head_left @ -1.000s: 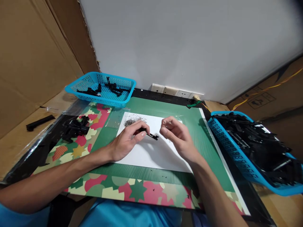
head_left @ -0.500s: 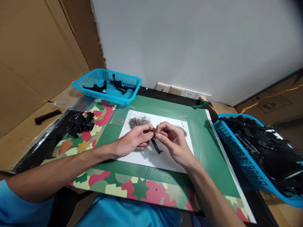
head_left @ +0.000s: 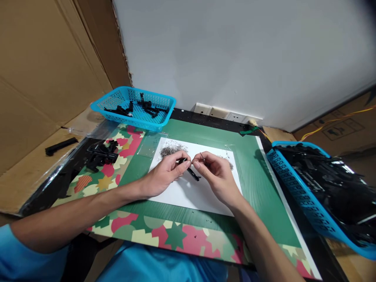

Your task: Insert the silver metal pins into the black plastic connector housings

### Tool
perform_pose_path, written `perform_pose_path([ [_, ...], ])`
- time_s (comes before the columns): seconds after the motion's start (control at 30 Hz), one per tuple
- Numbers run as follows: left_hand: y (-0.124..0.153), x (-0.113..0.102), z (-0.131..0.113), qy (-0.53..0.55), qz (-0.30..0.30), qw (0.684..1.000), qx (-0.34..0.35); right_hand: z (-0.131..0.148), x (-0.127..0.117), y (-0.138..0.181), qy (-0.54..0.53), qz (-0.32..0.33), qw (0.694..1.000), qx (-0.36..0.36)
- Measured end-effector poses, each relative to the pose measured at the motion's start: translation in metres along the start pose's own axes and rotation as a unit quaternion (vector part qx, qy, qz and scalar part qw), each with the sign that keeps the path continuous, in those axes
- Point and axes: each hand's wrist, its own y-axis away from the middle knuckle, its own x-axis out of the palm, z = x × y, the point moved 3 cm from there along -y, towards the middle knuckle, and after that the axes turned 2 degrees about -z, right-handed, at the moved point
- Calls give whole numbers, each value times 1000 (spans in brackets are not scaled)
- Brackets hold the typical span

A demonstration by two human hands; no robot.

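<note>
My left hand (head_left: 167,172) pinches a slim black plastic part (head_left: 193,174), which slants down to the right between my hands. Close beside it, my right hand (head_left: 216,175) has thumb and forefinger pressed together near the part's upper end. A thin pin-like piece (head_left: 202,156) shows at the right fingers; its exact kind is too small to make out. Under both hands lies a white sheet of paper (head_left: 188,197). On it are a pile of tiny metal pieces (head_left: 173,149) behind my left hand and a smaller pile (head_left: 229,162) behind my right.
A blue basket (head_left: 158,126) at the back left holds several black parts. Another blue basket (head_left: 305,201) on the right is heaped with black parts. Black parts (head_left: 101,154) lie on the patterned mat (head_left: 173,237); a black bar (head_left: 61,146) rests on cardboard. Wall sockets (head_left: 219,112) line the back.
The black part has turned in my left fingers, its lower end now higher and its upper end showing above the thumb. My right fingers have shifted slightly, still pinched close to it.
</note>
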Motion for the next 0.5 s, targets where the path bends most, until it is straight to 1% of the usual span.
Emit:
perform_pose_path([
  [0.07, 0, -2, -2, -80, -27, 995, 48, -3, 1, -1, 6, -4, 1000, 9],
  [0.13, 1, -2, -5, -143, -55, 984, 89, -6, 2, -2, 15, -3, 1000, 11],
  [0.23, 3, -1, -8, -218, -89, 963, 130, -9, 2, -2, 31, -9, 999, 14],
  [0.37, 3, 2, -7, -281, -95, 943, 149, -11, -1, -3, 42, -25, 999, 13],
  [0.5, 3, 3, -3, -300, -88, 938, 147, -14, -3, -4, 52, -29, 998, 22],
])
